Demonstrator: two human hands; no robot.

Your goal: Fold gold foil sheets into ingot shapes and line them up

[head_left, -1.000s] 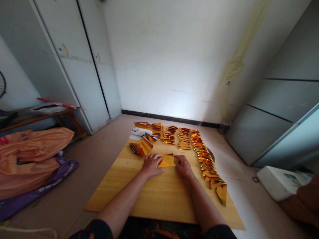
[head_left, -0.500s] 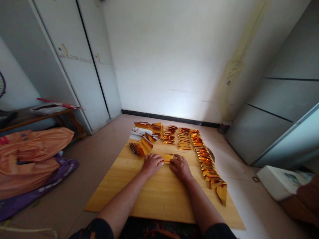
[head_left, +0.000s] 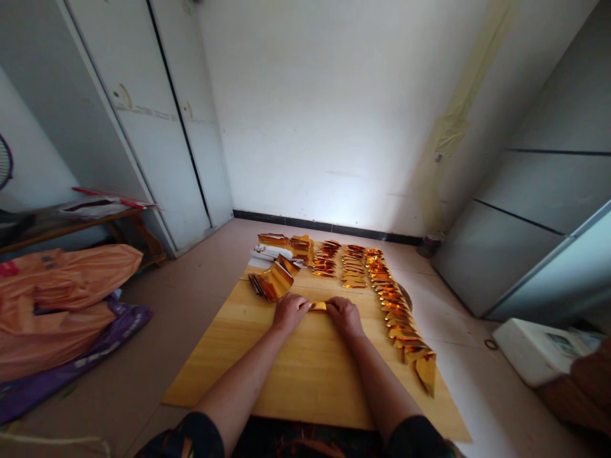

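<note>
A narrow folded strip of gold foil paper lies between my two hands over the wooden board. Its left end is pinched in my left hand, fingers closed. My right hand is closed on the right end; the fingertips of both hands hide the strip's ends. Beyond my left hand sits a curved stack of gold foil sheets. To the right runs a long overlapping row of folded gold foil pieces. Two shorter rows, one of folded foil and another, lie at the back.
More gold foil sheets and a white paper roll lie at the board's back left. Orange and purple bags are on the floor at left. A white box stands at right, below a grey cabinet.
The foil between my hands has become a narrower strip. My fingers, more spread before, are now curled tightly on its ends. The rows of folded pieces have not moved.
</note>
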